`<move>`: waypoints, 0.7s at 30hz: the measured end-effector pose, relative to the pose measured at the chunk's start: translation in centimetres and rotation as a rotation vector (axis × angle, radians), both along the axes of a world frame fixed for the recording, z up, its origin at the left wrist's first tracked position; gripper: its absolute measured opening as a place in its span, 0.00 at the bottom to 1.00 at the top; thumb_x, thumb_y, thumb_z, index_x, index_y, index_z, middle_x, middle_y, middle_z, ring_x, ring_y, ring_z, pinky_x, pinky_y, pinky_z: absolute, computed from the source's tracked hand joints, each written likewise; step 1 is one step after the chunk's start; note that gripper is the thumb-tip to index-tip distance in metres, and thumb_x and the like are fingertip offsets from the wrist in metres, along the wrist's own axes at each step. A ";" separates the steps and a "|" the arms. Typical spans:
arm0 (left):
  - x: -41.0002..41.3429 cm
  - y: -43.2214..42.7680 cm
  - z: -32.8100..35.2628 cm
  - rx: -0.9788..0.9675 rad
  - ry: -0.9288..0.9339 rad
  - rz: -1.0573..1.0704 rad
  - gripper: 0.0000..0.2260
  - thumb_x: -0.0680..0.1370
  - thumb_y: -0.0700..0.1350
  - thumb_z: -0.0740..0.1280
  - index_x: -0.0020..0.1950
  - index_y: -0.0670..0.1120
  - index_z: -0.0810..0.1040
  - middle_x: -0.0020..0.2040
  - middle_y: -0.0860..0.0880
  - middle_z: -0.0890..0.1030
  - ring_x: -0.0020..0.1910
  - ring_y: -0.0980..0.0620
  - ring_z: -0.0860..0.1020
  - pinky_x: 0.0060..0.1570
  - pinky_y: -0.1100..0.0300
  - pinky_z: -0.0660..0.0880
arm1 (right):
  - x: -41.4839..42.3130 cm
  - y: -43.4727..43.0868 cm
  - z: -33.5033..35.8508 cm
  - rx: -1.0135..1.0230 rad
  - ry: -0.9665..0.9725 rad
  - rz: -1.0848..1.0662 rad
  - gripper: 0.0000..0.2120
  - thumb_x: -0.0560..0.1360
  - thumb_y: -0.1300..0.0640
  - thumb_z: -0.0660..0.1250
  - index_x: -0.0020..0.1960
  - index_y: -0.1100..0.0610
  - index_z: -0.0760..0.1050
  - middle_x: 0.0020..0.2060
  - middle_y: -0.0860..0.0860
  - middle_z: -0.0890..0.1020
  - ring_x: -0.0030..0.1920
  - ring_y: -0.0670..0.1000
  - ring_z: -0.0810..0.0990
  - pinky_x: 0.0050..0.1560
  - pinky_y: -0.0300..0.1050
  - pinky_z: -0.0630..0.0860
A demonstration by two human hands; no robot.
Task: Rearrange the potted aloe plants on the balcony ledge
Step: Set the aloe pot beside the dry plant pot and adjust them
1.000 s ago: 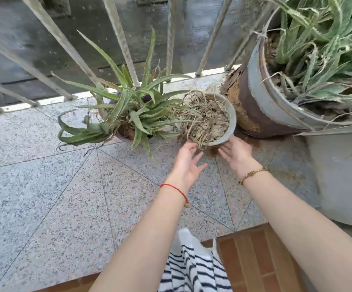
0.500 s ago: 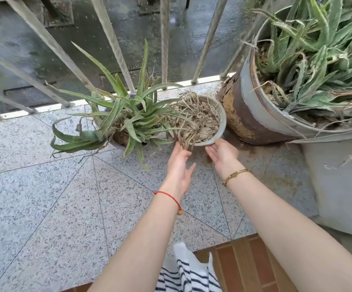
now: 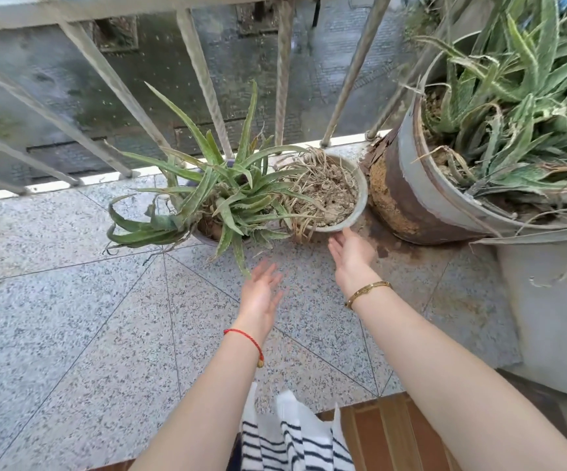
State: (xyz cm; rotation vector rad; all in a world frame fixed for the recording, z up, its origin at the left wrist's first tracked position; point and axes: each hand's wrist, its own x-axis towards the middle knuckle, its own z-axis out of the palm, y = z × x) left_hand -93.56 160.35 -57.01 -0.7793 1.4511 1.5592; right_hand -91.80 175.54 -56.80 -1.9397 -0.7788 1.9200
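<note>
A small green aloe (image 3: 222,195) sprawls out of a pot against the railing. Right beside it stands a grey bowl-shaped pot (image 3: 360,212) filled with dry soil and dead straw-like leaves. A large rusted bucket (image 3: 411,198) with a big aloe stands at the far right. My right hand (image 3: 351,254) hovers open just below the grey pot's near rim, fingers close to it. My left hand (image 3: 261,294) is open in the air over the ledge, apart from both small pots, under the green aloe's lowest leaf tip.
The speckled granite ledge (image 3: 71,317) stretches left and toward me. Slanted metal railing bars (image 3: 204,83) close the far edge. Rust stains spread under the bucket. A grey wall (image 3: 553,317) rises at the right. Brown tiles (image 3: 387,433) lie below the ledge's near edge.
Both hands were at the grey pot's near rim. Now my left hand has drawn back and left, away from the pot. My right hand stays near the rim.
</note>
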 end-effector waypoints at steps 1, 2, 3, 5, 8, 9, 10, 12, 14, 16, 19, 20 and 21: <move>-0.3 -0.8 -0.1 -0.029 -0.008 0.037 0.21 0.84 0.37 0.56 0.77 0.45 0.64 0.74 0.44 0.72 0.70 0.46 0.73 0.69 0.51 0.70 | 0.0 -0.6 0.0 0.044 -0.099 0.057 0.16 0.79 0.61 0.65 0.66 0.64 0.74 0.58 0.59 0.82 0.56 0.56 0.82 0.60 0.46 0.79; -0.6 -1.6 -0.2 -0.059 -0.011 0.080 0.21 0.84 0.37 0.56 0.77 0.43 0.63 0.73 0.43 0.72 0.70 0.45 0.74 0.69 0.51 0.70 | 0.1 -1.3 -0.1 0.090 -0.181 0.111 0.13 0.79 0.62 0.65 0.62 0.63 0.77 0.57 0.59 0.83 0.55 0.56 0.83 0.60 0.47 0.79; -1.1 -2.6 -0.2 -0.091 -0.003 0.120 0.20 0.83 0.36 0.56 0.76 0.42 0.64 0.72 0.43 0.73 0.69 0.44 0.74 0.69 0.50 0.70 | 0.1 -1.9 -0.1 0.124 -0.227 0.155 0.11 0.78 0.63 0.64 0.59 0.63 0.79 0.55 0.58 0.84 0.55 0.56 0.82 0.60 0.49 0.78; -2.2 -4.3 -0.1 -0.147 0.041 0.176 0.18 0.83 0.36 0.57 0.74 0.42 0.68 0.71 0.42 0.74 0.68 0.44 0.75 0.69 0.51 0.71 | 0.1 -2.8 0.1 0.135 -0.229 0.228 0.10 0.78 0.63 0.64 0.55 0.62 0.81 0.54 0.57 0.85 0.54 0.54 0.83 0.59 0.49 0.79; -4.3 -6.4 0.2 -0.170 0.122 0.226 0.18 0.83 0.38 0.59 0.74 0.42 0.68 0.71 0.43 0.74 0.68 0.45 0.75 0.68 0.53 0.71 | -0.4 -3.8 0.4 0.049 -0.117 0.316 0.09 0.78 0.62 0.65 0.55 0.63 0.82 0.53 0.57 0.85 0.53 0.54 0.84 0.53 0.45 0.80; -4.9 -6.8 0.4 -0.169 0.138 0.239 0.18 0.83 0.39 0.59 0.74 0.42 0.68 0.71 0.43 0.74 0.68 0.45 0.75 0.68 0.53 0.71 | -0.7 -4.2 0.4 0.013 -0.075 0.344 0.10 0.78 0.62 0.66 0.56 0.63 0.81 0.53 0.57 0.85 0.55 0.55 0.84 0.55 0.45 0.80; -5.5 -7.2 0.5 -0.162 0.150 0.250 0.19 0.83 0.39 0.60 0.74 0.42 0.68 0.71 0.43 0.75 0.68 0.45 0.75 0.68 0.53 0.72 | -0.9 -4.6 0.5 -0.026 -0.033 0.370 0.10 0.78 0.62 0.66 0.57 0.63 0.81 0.54 0.57 0.85 0.55 0.55 0.84 0.57 0.45 0.80; -6.3 -7.5 0.8 -0.129 0.162 0.258 0.19 0.82 0.40 0.61 0.74 0.43 0.67 0.70 0.44 0.75 0.67 0.46 0.76 0.67 0.53 0.72 | -1.3 -5.7 0.5 -0.096 0.039 0.414 0.11 0.78 0.60 0.66 0.59 0.63 0.80 0.56 0.57 0.84 0.55 0.54 0.83 0.59 0.46 0.79; -6.7 -7.6 1.2 -0.083 0.156 0.266 0.20 0.82 0.40 0.63 0.74 0.44 0.67 0.67 0.45 0.76 0.66 0.46 0.76 0.67 0.53 0.73 | -1.7 -6.7 0.3 -0.146 0.088 0.439 0.12 0.79 0.60 0.65 0.60 0.63 0.78 0.59 0.58 0.83 0.56 0.55 0.82 0.61 0.47 0.78; -7.1 -7.4 1.6 -0.040 0.144 0.288 0.21 0.81 0.39 0.64 0.75 0.42 0.67 0.67 0.45 0.76 0.66 0.45 0.76 0.67 0.52 0.73 | -2.2 -7.5 0.2 -0.202 0.144 0.404 0.12 0.80 0.61 0.63 0.62 0.63 0.76 0.62 0.60 0.80 0.61 0.58 0.80 0.62 0.48 0.77; -7.3 -6.7 2.0 0.005 0.129 0.329 0.22 0.80 0.37 0.65 0.74 0.40 0.68 0.68 0.42 0.76 0.67 0.43 0.76 0.68 0.52 0.73 | -2.8 -8.0 0.0 -0.263 0.236 0.318 0.11 0.82 0.60 0.60 0.62 0.62 0.73 0.66 0.62 0.75 0.65 0.59 0.76 0.62 0.49 0.75; -7.4 -6.5 2.0 0.014 0.124 0.340 0.22 0.80 0.36 0.65 0.74 0.39 0.68 0.68 0.41 0.76 0.67 0.42 0.76 0.68 0.51 0.72 | -3.0 -8.1 0.0 -0.277 0.266 0.290 0.09 0.82 0.60 0.59 0.58 0.61 0.73 0.67 0.62 0.74 0.64 0.59 0.76 0.61 0.49 0.75; -7.4 -6.3 2.1 0.016 0.119 0.352 0.22 0.80 0.36 0.65 0.74 0.39 0.68 0.68 0.41 0.77 0.67 0.42 0.76 0.69 0.51 0.72 | -3.1 -8.1 0.0 -0.290 0.294 0.258 0.08 0.82 0.59 0.58 0.56 0.60 0.74 0.67 0.62 0.75 0.62 0.58 0.76 0.60 0.49 0.74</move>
